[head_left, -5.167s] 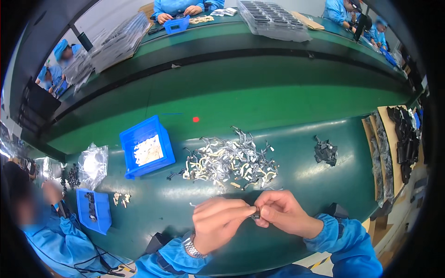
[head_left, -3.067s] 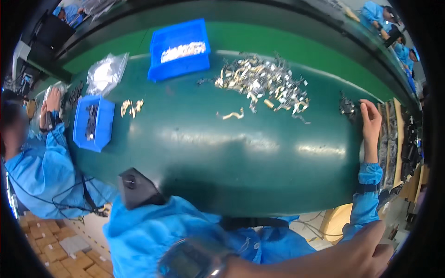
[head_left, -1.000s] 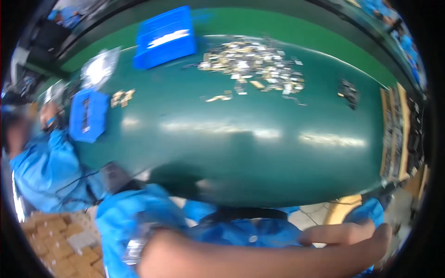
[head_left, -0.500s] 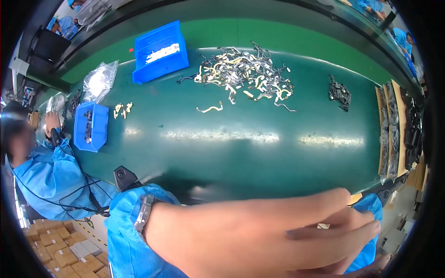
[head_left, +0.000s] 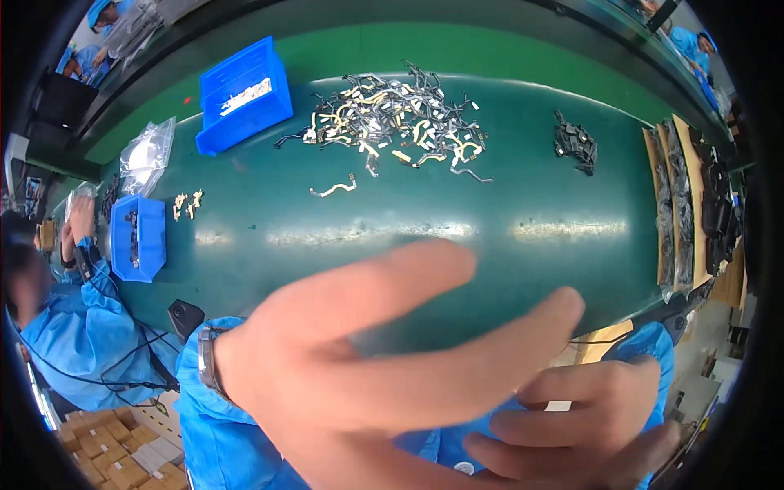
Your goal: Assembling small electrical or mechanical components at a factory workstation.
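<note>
My left hand (head_left: 359, 367) reaches across the lower middle with its fingers spread, slightly blurred and holding nothing I can see. A watch (head_left: 210, 359) circles that wrist above a blue sleeve. Close behind its fingertips, at the lower right, my right hand (head_left: 580, 416) is curled. A small white patch (head_left: 559, 406) shows between its fingers; what it is cannot be made out. Both hands are over the table's near edge, in front of my blue coat. Farther off, a single short flex cable (head_left: 333, 189) lies on the green table (head_left: 392, 208).
A heap of flex cables (head_left: 392, 118) lies at the back, beside a blue bin (head_left: 245, 122) of white parts. Black parts (head_left: 575, 143) are piled right, near cardboard-edged stacks (head_left: 674, 204). At left are small pale pieces (head_left: 188, 204), another blue bin (head_left: 151, 237) and a co-worker's sleeve (head_left: 69, 327).
My left hand has drawn back leftward and its fingers have spread. My right hand, mostly hidden behind it before, now shows. The view has shifted slightly, moving the table's contents left.
</note>
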Motion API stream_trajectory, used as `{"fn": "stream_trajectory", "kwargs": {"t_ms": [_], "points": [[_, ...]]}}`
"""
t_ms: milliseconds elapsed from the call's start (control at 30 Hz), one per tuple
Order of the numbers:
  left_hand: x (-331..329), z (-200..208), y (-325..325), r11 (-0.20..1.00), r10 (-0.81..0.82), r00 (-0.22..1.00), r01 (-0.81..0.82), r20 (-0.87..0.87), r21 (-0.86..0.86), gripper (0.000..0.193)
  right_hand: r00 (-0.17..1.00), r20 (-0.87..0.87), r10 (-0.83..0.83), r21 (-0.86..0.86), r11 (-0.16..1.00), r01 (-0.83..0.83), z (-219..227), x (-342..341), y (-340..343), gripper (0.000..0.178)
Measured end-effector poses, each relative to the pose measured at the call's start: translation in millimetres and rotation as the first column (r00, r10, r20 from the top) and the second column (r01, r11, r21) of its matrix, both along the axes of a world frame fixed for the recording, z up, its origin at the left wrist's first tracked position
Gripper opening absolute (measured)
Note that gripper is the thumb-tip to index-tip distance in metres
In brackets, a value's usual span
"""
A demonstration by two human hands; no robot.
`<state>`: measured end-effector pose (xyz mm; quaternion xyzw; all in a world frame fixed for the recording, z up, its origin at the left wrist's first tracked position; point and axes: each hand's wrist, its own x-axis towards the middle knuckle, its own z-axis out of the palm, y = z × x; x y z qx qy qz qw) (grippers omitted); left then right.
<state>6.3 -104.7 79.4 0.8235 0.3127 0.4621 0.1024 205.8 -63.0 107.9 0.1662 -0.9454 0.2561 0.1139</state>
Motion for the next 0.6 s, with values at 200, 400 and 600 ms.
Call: {"fn": "stream_trajectory", "kwargs": {"t_ms": [200,400,600], "points": [[-23,8,-54,0.999,-0.005,1.0,0.004,-0.031,-0.048,0.023,0.999,-0.008,-0.035,-0.046,0.998,0.035,0,4,-11,0.024],[-21,9,-71,0.998,-0.022,1.0,0.023,0.015,-0.066,0.023,1.0,-0.026,-0.014,-0.104,0.995,0.011,-15,-2,7,0.022],[-35,16,-78,0.999,-0.011,0.995,0.017,0.104,-0.051,0.023,0.998,-0.04,-0.052,-0.171,0.984,0.044,-18,-6,16,0.019]]}}
